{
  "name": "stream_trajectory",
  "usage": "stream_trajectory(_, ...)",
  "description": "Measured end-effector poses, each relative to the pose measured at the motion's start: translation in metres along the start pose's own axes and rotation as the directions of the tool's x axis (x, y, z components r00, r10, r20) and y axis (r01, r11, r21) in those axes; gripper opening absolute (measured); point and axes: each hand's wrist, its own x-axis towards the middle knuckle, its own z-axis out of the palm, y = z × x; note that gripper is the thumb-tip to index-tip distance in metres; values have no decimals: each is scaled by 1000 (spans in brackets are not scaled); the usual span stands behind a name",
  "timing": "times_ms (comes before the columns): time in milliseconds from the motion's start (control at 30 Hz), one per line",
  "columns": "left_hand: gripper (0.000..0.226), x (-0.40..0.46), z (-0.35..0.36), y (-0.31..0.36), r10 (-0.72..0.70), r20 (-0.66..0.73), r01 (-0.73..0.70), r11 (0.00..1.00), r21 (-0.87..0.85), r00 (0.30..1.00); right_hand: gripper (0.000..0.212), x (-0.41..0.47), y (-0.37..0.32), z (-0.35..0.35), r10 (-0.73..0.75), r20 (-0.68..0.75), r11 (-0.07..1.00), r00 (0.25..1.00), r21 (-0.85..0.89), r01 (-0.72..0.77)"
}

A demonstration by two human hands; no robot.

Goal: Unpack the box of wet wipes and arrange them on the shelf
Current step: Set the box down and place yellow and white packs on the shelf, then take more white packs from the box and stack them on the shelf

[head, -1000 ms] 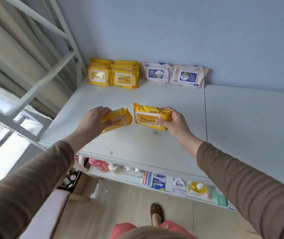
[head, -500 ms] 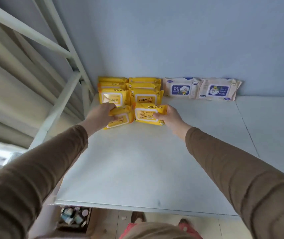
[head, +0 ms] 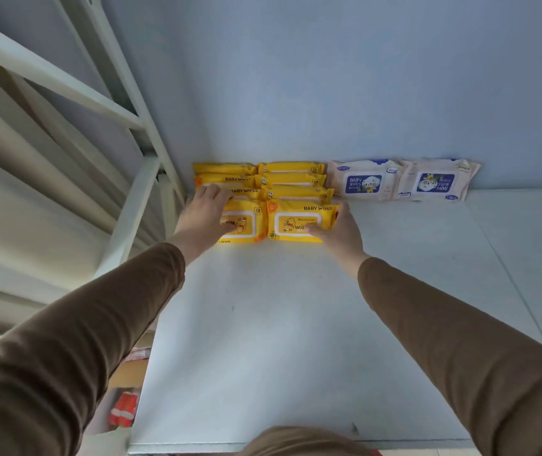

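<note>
Two rows of yellow baby-wipes packs stand on edge at the back left of the white shelf [head: 296,324], against the blue wall. My left hand [head: 205,218] grips the front pack of the left row [head: 246,225], fingers over its top edge. My right hand [head: 338,232] holds the front pack of the right row [head: 296,223] by its right end, thumb on its face. Both front packs rest on the shelf, pressed against the yellow packs behind [head: 292,182]. The box is out of view.
Two cream baby-wipes packs with blue labels [head: 363,181] [head: 437,181] lean on the wall right of the yellow rows. The white shelf frame [head: 131,212] rises at the left. Lower shelves with red goods [head: 123,409] show below the left edge.
Both hands moved forward with a yellow pack each and set them down on the shelf against the existing yellow rows. The camera moved closer to the wall.
</note>
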Motion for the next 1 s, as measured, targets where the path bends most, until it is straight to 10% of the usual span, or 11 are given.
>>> stream_trajectory(567, 73, -7, 3, 43, 26, -94, -18, 996, 83, 995, 80, -5, -2, -4, 107, -95, 974, 990, -188, -124)
stream_trajectory(1000, 48, -71, 54, 331, 415, -8, -405, 885, -231, 910, 42, -194, 116, -225, -36, -213, 889, 976, -453, -66)
